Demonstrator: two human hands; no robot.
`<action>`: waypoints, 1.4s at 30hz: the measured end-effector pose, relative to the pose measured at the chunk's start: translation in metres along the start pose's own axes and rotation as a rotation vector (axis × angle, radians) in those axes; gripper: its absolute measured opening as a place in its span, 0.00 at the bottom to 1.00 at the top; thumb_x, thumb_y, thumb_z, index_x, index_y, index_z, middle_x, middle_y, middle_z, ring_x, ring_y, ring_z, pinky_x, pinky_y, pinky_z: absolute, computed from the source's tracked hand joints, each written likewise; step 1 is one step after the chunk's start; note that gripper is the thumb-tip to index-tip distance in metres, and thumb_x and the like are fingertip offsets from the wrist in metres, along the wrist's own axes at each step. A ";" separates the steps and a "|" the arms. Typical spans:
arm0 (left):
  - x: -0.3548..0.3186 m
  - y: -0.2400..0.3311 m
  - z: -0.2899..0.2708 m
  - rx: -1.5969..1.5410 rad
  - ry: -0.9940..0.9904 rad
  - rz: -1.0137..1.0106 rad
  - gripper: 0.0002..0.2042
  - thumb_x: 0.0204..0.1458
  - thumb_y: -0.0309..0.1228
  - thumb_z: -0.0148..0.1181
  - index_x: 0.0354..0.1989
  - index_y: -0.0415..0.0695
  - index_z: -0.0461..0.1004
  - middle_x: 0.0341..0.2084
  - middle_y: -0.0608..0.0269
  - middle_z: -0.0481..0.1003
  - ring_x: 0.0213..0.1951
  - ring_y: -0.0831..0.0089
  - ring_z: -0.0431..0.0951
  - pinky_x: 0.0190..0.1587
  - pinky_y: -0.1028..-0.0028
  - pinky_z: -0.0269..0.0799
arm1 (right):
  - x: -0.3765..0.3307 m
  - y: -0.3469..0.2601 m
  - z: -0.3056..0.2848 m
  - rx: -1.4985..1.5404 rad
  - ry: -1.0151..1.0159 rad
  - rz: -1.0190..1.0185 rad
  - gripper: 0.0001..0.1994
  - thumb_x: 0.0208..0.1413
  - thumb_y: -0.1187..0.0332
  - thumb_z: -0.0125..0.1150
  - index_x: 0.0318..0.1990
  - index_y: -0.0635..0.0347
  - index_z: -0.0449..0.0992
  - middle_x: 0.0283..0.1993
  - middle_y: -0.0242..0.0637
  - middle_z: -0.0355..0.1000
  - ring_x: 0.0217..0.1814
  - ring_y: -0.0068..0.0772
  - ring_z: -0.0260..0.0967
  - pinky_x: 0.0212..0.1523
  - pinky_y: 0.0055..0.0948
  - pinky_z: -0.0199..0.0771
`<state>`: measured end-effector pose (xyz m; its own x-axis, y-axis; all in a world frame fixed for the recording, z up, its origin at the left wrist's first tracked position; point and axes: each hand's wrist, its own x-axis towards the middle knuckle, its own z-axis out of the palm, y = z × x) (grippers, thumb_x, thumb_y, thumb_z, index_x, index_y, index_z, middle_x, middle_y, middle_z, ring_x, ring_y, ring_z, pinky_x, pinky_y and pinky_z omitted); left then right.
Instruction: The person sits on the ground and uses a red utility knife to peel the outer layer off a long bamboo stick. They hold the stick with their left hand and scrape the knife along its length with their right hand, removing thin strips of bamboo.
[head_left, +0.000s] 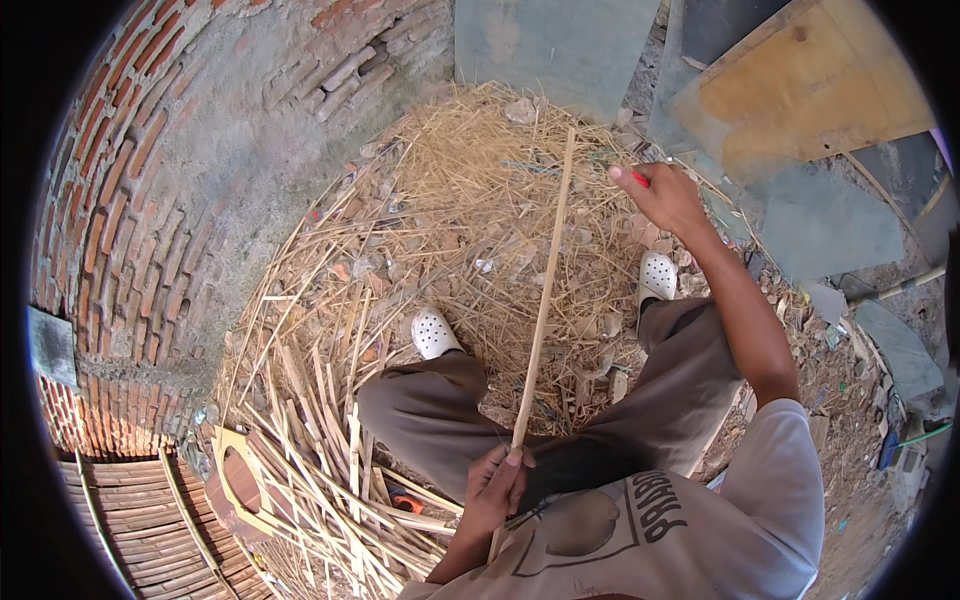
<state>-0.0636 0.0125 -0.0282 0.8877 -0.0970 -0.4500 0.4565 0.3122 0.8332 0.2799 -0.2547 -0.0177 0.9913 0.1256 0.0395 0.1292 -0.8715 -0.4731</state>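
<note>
holding strip (pixel 546 290) in left (pixel 494 484), red object (pixel 640 179) in right (pixel 669 197)

The dirt ground (pixel 845 480) carries a thick litter of straw-coloured shavings (pixel 470 170), a pale stone (pixel 520 111) and, toward the lower left, long loose strips (pixel 322 440)

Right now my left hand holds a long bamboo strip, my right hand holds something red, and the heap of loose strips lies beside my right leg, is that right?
Not quite: the head view shows the heap of loose strips lying beside your left leg, not your right. Your left hand does hold a long bamboo strip, and your right hand holds something red.
</note>
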 end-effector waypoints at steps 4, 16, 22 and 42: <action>0.035 0.022 0.000 -0.087 0.064 0.069 0.16 0.65 0.40 0.43 0.35 0.39 0.70 0.08 0.70 0.60 0.08 0.84 0.55 0.12 0.84 0.51 | -0.080 -0.061 0.029 0.016 -0.061 -0.507 0.37 0.47 0.27 0.50 0.20 0.59 0.74 0.13 0.43 0.67 0.18 0.49 0.69 0.26 0.44 0.69; 0.040 0.035 0.018 0.045 0.061 0.046 0.17 0.65 0.41 0.43 0.36 0.38 0.70 0.08 0.71 0.59 0.08 0.85 0.54 0.12 0.84 0.49 | -0.095 -0.078 0.043 -0.072 -0.024 -0.608 0.37 0.42 0.26 0.54 0.18 0.59 0.72 0.09 0.40 0.62 0.13 0.44 0.67 0.20 0.39 0.68; 0.032 0.029 0.020 0.068 0.041 0.084 0.15 0.65 0.39 0.44 0.37 0.38 0.70 0.10 0.72 0.60 0.10 0.87 0.54 0.13 0.84 0.48 | -0.057 -0.068 0.030 -0.099 0.025 -0.442 0.39 0.43 0.24 0.48 0.21 0.59 0.76 0.12 0.42 0.68 0.16 0.44 0.71 0.20 0.40 0.70; 0.021 0.019 0.022 0.080 -0.043 0.019 0.14 0.66 0.38 0.43 0.37 0.39 0.69 0.10 0.73 0.58 0.10 0.87 0.53 0.14 0.83 0.47 | -0.021 -0.024 0.020 -0.107 0.077 -0.233 0.39 0.47 0.25 0.46 0.20 0.60 0.76 0.14 0.45 0.68 0.20 0.46 0.72 0.23 0.44 0.70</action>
<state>-0.0346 -0.0043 -0.0146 0.8974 -0.1328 -0.4208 0.4410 0.2384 0.8652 0.2558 -0.2269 -0.0244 0.9329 0.2961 0.2052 0.3523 -0.8690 -0.3474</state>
